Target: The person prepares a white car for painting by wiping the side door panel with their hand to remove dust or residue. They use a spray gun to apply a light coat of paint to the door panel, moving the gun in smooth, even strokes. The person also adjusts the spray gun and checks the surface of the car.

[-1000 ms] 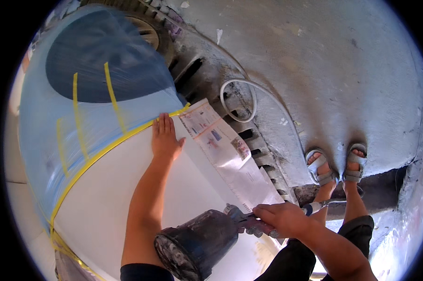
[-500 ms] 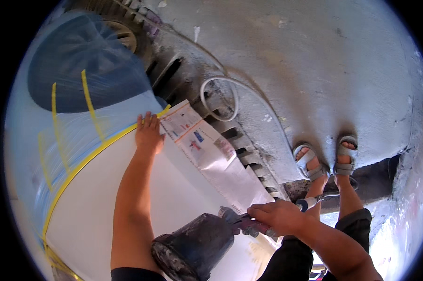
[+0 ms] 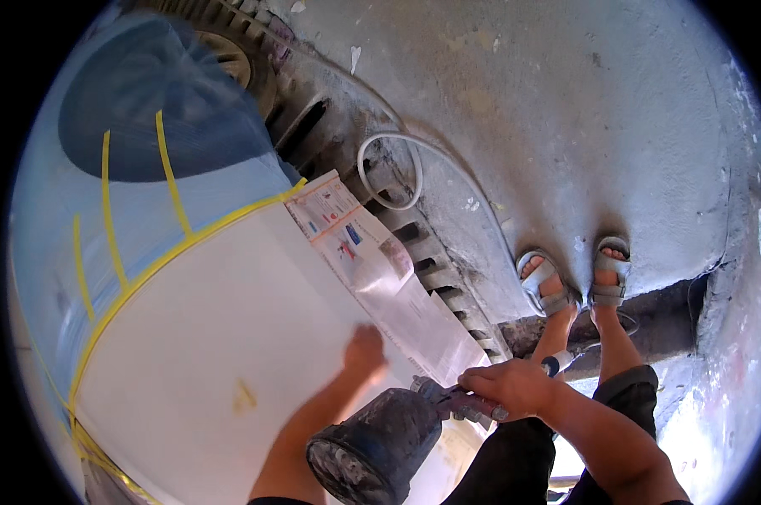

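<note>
Head view: masking paper (image 3: 380, 269) borders white panel (image 3: 204, 353); hose (image 3: 397, 168) beyond.

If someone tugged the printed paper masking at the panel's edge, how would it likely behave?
The printed paper is probably light and floppy: its thin sheets overhang the white panel. It likely tears easily. Yellow tape at its top corner would probably resist before letting go.

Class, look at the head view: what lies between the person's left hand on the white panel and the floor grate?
In the head view, a strip of printed masking paper lies between the left hand on the white panel and the floor grate.
</note>
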The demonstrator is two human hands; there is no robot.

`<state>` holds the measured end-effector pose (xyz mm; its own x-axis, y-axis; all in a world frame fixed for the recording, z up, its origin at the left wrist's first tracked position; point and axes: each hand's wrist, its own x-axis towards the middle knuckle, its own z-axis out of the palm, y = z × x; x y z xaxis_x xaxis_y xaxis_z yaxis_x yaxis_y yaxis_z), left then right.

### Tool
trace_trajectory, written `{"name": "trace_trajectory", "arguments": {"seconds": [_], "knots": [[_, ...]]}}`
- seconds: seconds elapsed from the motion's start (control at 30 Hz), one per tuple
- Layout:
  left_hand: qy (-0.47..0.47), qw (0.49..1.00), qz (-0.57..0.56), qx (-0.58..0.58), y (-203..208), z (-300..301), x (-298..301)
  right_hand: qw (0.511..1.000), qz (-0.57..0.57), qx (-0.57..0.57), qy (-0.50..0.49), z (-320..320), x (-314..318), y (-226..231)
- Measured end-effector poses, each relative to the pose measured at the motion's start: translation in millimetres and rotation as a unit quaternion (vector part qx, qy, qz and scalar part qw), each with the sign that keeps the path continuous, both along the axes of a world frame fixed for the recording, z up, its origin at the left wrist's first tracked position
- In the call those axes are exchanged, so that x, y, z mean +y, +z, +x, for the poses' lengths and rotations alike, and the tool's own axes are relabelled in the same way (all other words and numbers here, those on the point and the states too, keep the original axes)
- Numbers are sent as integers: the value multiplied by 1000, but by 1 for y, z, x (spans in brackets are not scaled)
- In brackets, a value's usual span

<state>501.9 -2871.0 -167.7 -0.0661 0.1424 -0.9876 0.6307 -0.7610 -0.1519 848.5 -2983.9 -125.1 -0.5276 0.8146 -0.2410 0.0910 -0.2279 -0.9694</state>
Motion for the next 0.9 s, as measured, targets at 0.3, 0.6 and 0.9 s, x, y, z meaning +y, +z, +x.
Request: {"name": "trace_trajectory", "arguments": {"seconds": [0.3,0.6,0.9], "knots": [[-222,937,268,-22,-45,-18,20,999,8,12,31,1,-39,-16],[-132,988,39,-69,29,-106,-302,991,13,71,115,-4,-69,-9],[-142,970,198,6,2,4,-104,970,-2,45,237,-13,-89,-11]]}}
